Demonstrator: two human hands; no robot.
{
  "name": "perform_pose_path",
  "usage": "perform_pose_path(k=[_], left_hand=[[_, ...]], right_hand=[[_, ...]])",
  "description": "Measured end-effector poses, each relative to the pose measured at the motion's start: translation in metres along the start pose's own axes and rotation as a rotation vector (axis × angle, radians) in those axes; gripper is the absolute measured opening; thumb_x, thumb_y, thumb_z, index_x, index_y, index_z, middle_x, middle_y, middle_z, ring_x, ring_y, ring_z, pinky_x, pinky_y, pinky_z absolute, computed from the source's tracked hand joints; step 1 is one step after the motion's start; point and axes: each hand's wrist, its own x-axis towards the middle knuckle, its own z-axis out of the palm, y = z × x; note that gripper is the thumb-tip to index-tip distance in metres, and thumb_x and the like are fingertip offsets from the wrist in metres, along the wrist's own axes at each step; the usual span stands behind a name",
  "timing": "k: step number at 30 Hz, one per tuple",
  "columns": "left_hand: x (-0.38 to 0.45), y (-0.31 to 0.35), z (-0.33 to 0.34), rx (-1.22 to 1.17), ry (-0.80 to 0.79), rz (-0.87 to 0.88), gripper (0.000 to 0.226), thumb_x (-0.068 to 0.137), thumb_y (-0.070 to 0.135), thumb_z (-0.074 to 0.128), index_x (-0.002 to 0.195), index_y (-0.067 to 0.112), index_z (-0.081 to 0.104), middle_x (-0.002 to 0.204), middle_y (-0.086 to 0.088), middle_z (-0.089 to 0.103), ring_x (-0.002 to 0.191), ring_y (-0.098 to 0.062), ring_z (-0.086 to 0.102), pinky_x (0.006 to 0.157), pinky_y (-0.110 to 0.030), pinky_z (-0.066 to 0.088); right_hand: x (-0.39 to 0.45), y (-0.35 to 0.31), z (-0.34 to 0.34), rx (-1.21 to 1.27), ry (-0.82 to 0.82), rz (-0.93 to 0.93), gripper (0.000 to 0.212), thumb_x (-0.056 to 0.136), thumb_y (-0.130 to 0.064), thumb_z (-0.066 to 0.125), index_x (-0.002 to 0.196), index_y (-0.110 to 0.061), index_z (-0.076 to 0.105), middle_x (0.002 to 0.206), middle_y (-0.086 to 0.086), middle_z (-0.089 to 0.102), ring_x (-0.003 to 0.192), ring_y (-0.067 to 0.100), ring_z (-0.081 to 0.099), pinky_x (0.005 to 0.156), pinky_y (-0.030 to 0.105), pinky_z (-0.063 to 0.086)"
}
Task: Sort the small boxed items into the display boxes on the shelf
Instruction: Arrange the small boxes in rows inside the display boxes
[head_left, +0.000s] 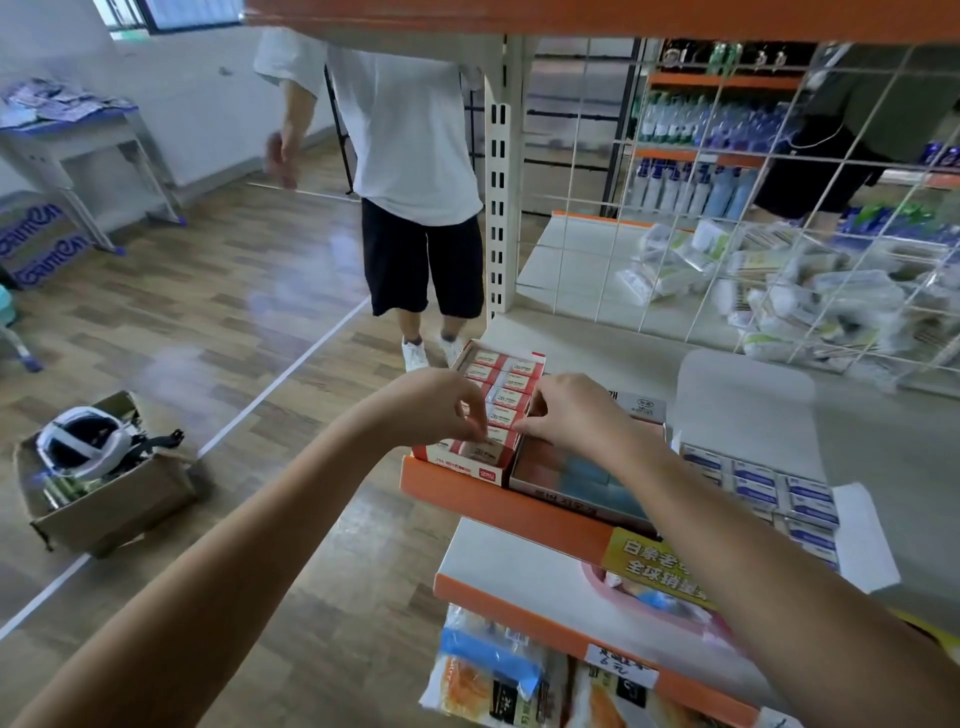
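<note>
Fingers of L hand (441, 405) & R hand (571, 413) pinching small boxed item (501, 435), in red display box (467, 466)

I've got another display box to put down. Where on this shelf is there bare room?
Bare shelf lies behind the red display box, up to the wire grid. The front edge is crowded: red box, middle box and blue-label box, with both hands there.

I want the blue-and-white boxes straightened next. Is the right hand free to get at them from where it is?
Probably yes. The right hand is at the red box; the blue-and-white boxes lie open-topped just to its right, with nothing over them.
</note>
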Motion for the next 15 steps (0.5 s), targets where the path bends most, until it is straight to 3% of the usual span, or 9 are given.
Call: perform_pose_path(k=[4,8,12,15], left_hand=[[-0.001,-0.002,-0.007,-0.071,-0.005,0.008,0.013,0.086,0.029,0.064,0.097,0.023,0.069,0.09,0.008,0.067,0.071,0.0,0.059,0.057,-0.016,0.047],[0.0,-0.005,-0.008,-0.064,-0.038,-0.023,0.019,0.086,0.029,0.064,0.102,0.021,0.07,0.091,0.01,0.063,0.083,-0.008,0.061,0.07,-0.021,0.05],[0.004,-0.002,-0.013,-0.059,-0.091,-0.036,0.02,0.087,0.028,0.064,0.103,0.018,0.07,0.086,0.013,0.06,0.08,-0.004,0.055,0.066,-0.015,0.04],[0.008,-0.003,-0.019,-0.066,-0.14,-0.056,0.015,0.087,0.029,0.063,0.096,0.02,0.071,0.084,0.012,0.063,0.077,-0.003,0.058,0.07,-0.019,0.045]], right_hand=[[-0.002,0.001,0.001,0.037,0.001,-0.006,0.03,0.086,-0.037,0.063,0.098,-0.01,0.059,0.102,0.005,0.061,0.087,0.018,0.058,0.076,0.03,0.05],[-0.003,0.001,-0.001,0.043,0.006,-0.017,0.029,0.086,-0.036,0.063,0.099,-0.01,0.059,0.104,0.004,0.06,0.088,0.018,0.058,0.075,0.028,0.048],[-0.002,0.003,0.002,0.046,0.017,-0.008,0.027,0.085,-0.039,0.064,0.09,-0.013,0.055,0.1,0.004,0.06,0.083,0.018,0.055,0.068,0.027,0.041],[-0.002,0.006,0.005,0.065,0.034,-0.015,0.027,0.084,-0.039,0.065,0.085,-0.016,0.05,0.098,0.003,0.059,0.081,0.016,0.053,0.067,0.026,0.038]])
